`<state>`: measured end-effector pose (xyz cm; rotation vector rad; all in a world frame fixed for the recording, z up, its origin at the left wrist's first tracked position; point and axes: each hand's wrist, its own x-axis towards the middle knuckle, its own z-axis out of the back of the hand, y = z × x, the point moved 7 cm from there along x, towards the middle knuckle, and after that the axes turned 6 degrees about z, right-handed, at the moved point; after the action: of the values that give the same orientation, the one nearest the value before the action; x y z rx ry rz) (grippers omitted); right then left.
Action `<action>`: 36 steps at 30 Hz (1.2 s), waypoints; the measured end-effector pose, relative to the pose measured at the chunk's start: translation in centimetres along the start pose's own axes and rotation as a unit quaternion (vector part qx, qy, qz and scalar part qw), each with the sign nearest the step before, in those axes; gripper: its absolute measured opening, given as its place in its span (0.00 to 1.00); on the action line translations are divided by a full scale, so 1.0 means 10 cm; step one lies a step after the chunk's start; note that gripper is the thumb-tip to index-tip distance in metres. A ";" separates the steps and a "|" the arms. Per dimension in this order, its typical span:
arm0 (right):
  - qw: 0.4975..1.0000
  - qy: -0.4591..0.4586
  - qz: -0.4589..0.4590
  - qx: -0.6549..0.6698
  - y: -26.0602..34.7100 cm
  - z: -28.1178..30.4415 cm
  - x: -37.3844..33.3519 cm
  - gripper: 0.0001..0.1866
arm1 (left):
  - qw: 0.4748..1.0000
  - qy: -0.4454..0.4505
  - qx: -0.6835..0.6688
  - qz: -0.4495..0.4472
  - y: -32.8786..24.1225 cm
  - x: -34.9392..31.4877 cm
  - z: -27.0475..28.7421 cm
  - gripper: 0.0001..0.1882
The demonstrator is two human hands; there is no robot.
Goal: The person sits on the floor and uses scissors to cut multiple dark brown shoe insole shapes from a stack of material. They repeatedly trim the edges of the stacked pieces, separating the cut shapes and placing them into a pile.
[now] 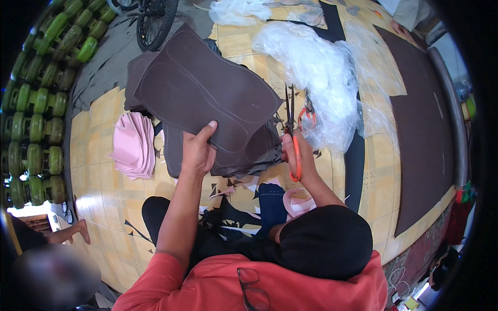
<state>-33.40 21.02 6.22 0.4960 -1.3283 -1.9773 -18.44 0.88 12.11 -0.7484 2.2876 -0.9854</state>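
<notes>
My left hand point(198, 152) is closed on the near edge of a dark brown sheet point(202, 85), thumb on top. Pale curved outlines are drawn on the sheet. To its right, my right hand point(301, 155) grips scissors point(291, 116) with orange handles. Their dark blades point away from me, slightly apart, close to the sheet's right corner. Under the held sheet lies a stack of dark brown pieces point(244, 168), partly covered by it. A pile of pink cut pieces point(134, 147) lies left of my left hand.
Crumpled clear plastic point(316, 78) lies beyond my right hand. Small offcuts point(233, 210) litter the tiled floor near my legs. A long brown sheet point(428, 129) lies at the right. Green gas cylinders point(39, 129) are stacked at the left, near another person's arm point(65, 234).
</notes>
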 end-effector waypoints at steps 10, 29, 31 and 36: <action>0.999 -0.015 0.052 0.007 0.26 0.04 0.06 0.22 | 1.000 0.006 -0.020 -0.002 0.15 -0.04 -0.10 0.26; 0.998 0.006 0.003 0.063 0.26 0.16 0.07 0.27 | 0.989 -0.003 0.103 0.104 0.02 -0.04 0.23 0.24; 1.000 -0.009 0.025 0.011 0.18 0.18 0.14 0.27 | 0.983 0.014 0.126 0.132 0.08 -0.08 0.27 0.24; 0.997 -0.049 0.058 0.014 0.26 0.28 0.19 0.20 | 0.955 -0.001 0.230 0.185 0.21 -0.18 0.35 0.31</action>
<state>-35.62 20.86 9.85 0.3318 -1.4137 -1.9107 -15.46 1.68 8.91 -0.1197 1.9765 -1.2575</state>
